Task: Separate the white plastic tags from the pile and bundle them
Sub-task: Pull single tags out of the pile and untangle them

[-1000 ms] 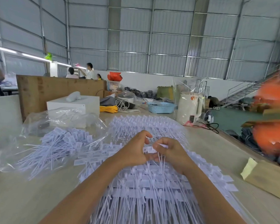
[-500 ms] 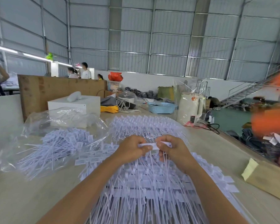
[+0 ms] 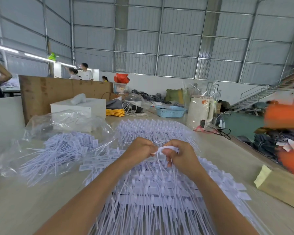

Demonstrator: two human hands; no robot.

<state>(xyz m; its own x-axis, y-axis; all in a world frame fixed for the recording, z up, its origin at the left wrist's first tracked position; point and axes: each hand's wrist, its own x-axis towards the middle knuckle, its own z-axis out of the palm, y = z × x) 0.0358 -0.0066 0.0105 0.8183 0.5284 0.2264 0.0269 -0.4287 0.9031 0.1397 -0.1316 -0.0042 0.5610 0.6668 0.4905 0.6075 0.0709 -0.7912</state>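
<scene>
- Head view: the left hand (image 3: 139, 149) and the right hand (image 3: 181, 156) meet just above the middle of a wide pile of white plastic tags with flat heads and long thin tails (image 3: 153, 192), which is spread over the pale wooden table (image 3: 24, 200).
- Both hands are curled round a small white strip of tag heads (image 3: 168, 148) held between them; the left pinches its left end, the right grips its right end with the thumb (image 3: 166, 152) underneath.
- Thin white tails hang from the held strip down between the hands onto the pile; how many tags are in the strip is hard to make out, perhaps only a few.
- The pile reaches from beyond the hands towards the near edge of the frame, passing under both forearms.
- To the left, apart from the main pile, a loose heap of the same white tags (image 3: 61, 150) lies on and partly inside a crumpled clear plastic bag (image 3: 66, 122).
- Behind the bag stands a white rectangular box (image 3: 92, 107), with a brown cardboard panel (image 3: 58, 92) upright behind it.
- Farther back on the table lie a bright yellow coiled cord (image 3: 115, 112), a light blue perforated plastic basket (image 3: 170, 111) and a cream-coloured electric kettle wrapped in clear film (image 3: 199, 112).
- At the right edge of the table lies a flat brown paper envelope (image 3: 282, 189).
- Blurred orange shapes (image 3: 285, 116) fill the far right; they are too smeared to identify.
- Several people (image 3: 85, 72) stand in the background by the corrugated metal wall.
</scene>
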